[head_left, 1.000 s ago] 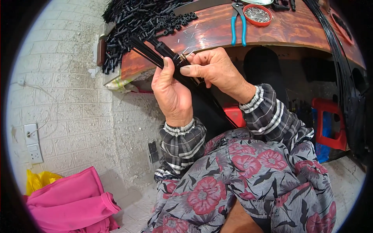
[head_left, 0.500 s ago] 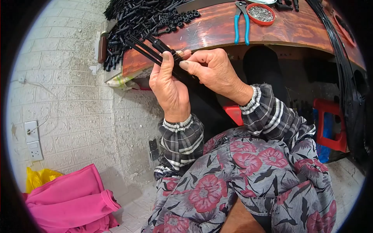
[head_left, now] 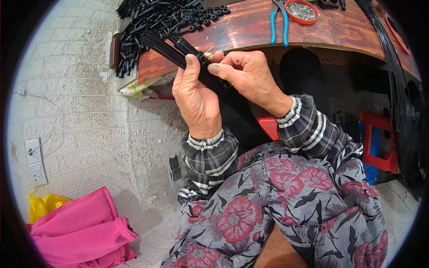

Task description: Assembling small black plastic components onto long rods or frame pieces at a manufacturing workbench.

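Observation:
My left hand [head_left: 196, 98] is closed round what looks like a black umbrella frame [head_left: 166, 50], a bundle of thin dark ribs beside a thicker tube. The bundle slants from above my left thumb down toward my lap. Near the thumb tip, a fine pale wire [head_left: 209, 50] sticks out by the joint of the ribs. At that joint my right hand [head_left: 252, 78] pinches thumb against forefinger; what sits between them is hidden.
Black plastic parts [head_left: 156, 27] lie heaped on the wooden table [head_left: 250, 29]. Blue-handled pliers [head_left: 279, 27] and a red dish [head_left: 301, 21] of small metal pieces rest nearby. Long black rods [head_left: 384, 49] hang over the right edge, above a red stool [head_left: 379, 138]. Pink cloth [head_left: 85, 230] lies lower left.
Both hands stay at the joint with small shifts. My right thumb has drawn slightly off the frame, and more of the fine wire shows. The whole view has tilted slightly.

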Tool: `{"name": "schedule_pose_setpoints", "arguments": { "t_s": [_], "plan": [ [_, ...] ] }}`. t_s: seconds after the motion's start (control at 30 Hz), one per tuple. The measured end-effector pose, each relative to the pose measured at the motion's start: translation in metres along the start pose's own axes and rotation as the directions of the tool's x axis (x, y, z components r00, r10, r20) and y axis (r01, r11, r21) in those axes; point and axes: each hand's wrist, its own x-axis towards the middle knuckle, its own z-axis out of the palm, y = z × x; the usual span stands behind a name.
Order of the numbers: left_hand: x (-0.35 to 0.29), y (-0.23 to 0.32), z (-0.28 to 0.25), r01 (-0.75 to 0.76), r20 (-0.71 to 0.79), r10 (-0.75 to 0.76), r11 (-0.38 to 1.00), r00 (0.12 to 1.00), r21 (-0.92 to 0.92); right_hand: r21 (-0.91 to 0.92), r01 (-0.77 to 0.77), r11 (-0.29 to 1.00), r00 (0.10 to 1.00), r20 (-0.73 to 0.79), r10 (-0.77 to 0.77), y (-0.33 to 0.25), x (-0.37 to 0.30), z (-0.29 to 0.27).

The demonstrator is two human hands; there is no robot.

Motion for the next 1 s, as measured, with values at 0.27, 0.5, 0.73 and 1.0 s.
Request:
{"name": "schedule_pose_setpoints", "arguments": {
  "t_s": [0.27, 0.5, 0.73, 1.0],
  "plan": [
    [-0.001, 0.003, -0.001, 0.017, -0.014, -0.017, 0.999, 1.000, -0.039, 0.122, -0.159, 0.980, 0.986, 0.071, 0.152, -0.024, 0.006, -0.005],
    [0.000, 0.010, -0.002, 0.094, 0.138, -0.076, 0.986, 0.988, -0.134, 0.119, -0.313, 0.942, 0.942, 0.165, 0.292, -0.030, 0.009, -0.009],
    [0.002, 0.004, -0.005, 0.081, 0.115, -0.066, 0.987, 0.991, -0.138, 0.208, -0.400, 0.893, 0.907, 0.230, 0.353, -0.012, 0.016, -0.011],
    [-0.004, 0.007, -0.001, 0.115, 0.155, -0.091, 0.981, 0.984, -0.156, 0.060, -0.191, 0.980, 0.976, 0.117, 0.183, -0.017, 0.012, -0.015]
  ]
}}
